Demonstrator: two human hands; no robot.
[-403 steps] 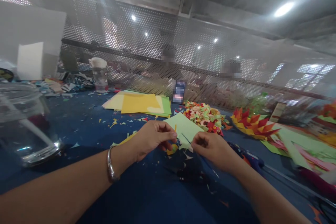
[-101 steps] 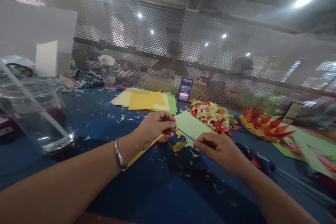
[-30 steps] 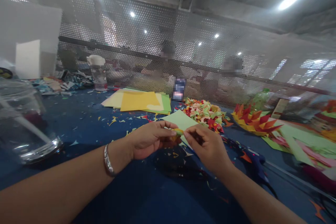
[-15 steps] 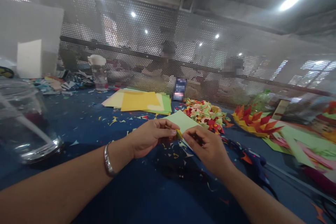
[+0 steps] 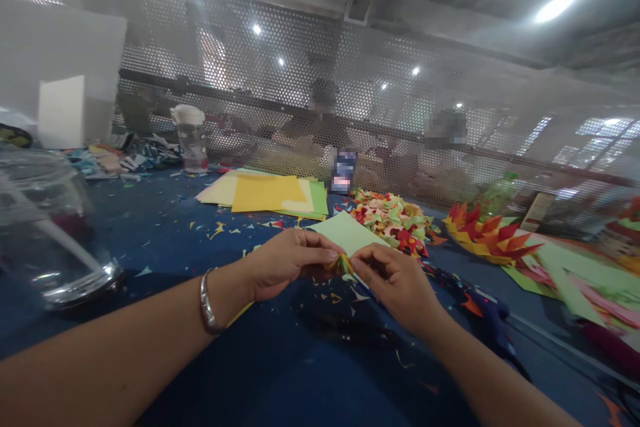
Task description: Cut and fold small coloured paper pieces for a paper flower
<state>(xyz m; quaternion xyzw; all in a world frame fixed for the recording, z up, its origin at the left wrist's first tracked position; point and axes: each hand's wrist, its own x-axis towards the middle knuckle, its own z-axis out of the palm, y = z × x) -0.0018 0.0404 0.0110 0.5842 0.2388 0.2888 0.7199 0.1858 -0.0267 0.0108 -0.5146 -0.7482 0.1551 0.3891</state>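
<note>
My left hand (image 5: 287, 267) and my right hand (image 5: 395, 283) meet over the blue table (image 5: 165, 240), both pinched on one small folded paper piece (image 5: 341, 262) that is yellow and green. A silver bangle (image 5: 206, 303) sits on my left wrist. Just behind the hands lies a light green paper sheet (image 5: 345, 232). A yellow sheet edge (image 5: 239, 313) shows under my left forearm.
A clear plastic jar (image 5: 47, 227) stands at the left. Yellow and green sheets (image 5: 267, 195) lie farther back, beside a pile of small folded pieces (image 5: 395, 217) and a spiky orange paper form (image 5: 487, 233). A dark glue gun (image 5: 487, 320) lies right. Two people sit behind a mesh screen (image 5: 350, 93).
The hands have stayed together in the same spot, working the small folded piece between the fingertips. The view has shifted slightly.
</note>
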